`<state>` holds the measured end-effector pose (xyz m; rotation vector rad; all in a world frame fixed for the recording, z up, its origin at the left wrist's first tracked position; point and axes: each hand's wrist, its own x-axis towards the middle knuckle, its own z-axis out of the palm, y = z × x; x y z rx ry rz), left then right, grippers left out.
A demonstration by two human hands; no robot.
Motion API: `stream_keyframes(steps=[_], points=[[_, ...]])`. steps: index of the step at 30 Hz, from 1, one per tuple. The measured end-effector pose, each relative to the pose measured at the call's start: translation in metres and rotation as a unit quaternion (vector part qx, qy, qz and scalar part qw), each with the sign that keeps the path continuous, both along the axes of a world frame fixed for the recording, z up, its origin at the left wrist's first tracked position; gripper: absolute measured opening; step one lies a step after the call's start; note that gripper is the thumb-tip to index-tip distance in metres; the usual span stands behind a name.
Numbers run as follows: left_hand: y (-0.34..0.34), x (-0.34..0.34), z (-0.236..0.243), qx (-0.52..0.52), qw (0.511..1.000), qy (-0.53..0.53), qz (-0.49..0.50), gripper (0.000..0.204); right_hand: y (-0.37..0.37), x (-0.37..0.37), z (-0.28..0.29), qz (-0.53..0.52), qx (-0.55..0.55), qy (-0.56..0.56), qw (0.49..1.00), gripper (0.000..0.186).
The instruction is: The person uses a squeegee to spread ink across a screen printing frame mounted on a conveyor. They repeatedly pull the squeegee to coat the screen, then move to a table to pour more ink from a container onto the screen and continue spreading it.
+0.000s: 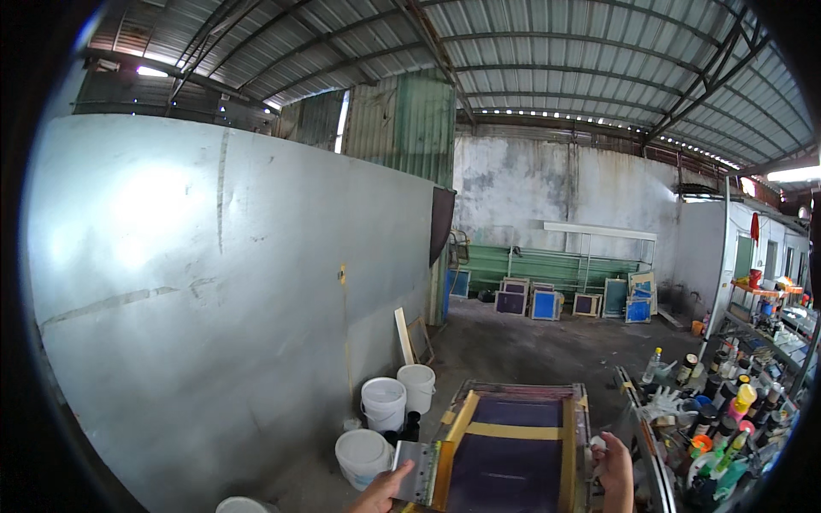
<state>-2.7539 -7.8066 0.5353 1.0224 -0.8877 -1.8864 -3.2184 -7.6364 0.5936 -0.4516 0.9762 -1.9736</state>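
Dark floor [505, 355] stretches beyond; purple-meshed frame [506, 457] lies between both hands [383, 492] [616, 468].

Glare whitens the grey wall [282, 256] at left. Daylight enters beneath the roof [556, 53] at upper right. Fisheye distortion curves straight edges toward black corners.

hands [383, 491] [615, 468] at either side of a taped purple screen [511, 457]

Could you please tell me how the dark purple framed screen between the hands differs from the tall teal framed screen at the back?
The dark purple screen lies face up; the tall teal screen stands upright. The purple one bears yellow tape; no tape is visible on the teal one. Both are rectangular and framed.
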Motion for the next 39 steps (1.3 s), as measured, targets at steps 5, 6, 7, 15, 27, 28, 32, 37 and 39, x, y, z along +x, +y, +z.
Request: stream_keyframes(steps=[5,6,7,15,27,28,32,37,39], points=[[-0.16,-0.031,0.012,-0.033,0.998,0.027,-0.035,0.063,-0.173,-0.036,-0.011,-0.01,0.001,0.109,0.994,0.019],[-0.178,-0.037,0.014,-0.06,0.998,0.028,-0.003,0.06,-0.201,-0.036,-0.008,-0.013,-0.017,0.133,0.991,0.018],[-0.223,-0.034,-0.004,-0.056,0.998,-0.004,0.026,0.06,-0.228,-0.031,0.002,-0.011,-0.03,0.146,0.989,0.017],[-0.453,-0.146,0.05,-0.078,0.995,-0.011,-0.055,0.069,-0.422,-0.133,0.011,-0.038,-0.003,0.072,0.997,0.02],[-0.761,-0.47,-0.01,-0.116,0.99,-0.066,-0.037,0.081,-0.699,-0.448,-0.022,-0.131,0.015,0.148,0.98,0.022],[-0.79,-0.483,-0.014,-0.135,0.987,-0.062,-0.059,0.081,-0.719,-0.474,-0.018,-0.133,0.02,0.152,0.979,0.023],[-0.864,-0.585,-0.05,-0.15,0.984,-0.064,-0.077,0.084,-0.79,-0.576,-0.041,-0.089,0.012,0.175,0.98,0.023],[-0.985,-0.756,-0.043,-0.163,0.974,-0.128,-0.095,0.088,-0.872,-0.709,-0.056,-0.11,0.027,0.139,0.984,0.021],[-1.037,-0.848,-0.038,-0.181,0.964,-0.147,-0.126,0.09,-0.89,-0.774,-0.067,-0.155,0.038,0.151,0.976,0.021]])
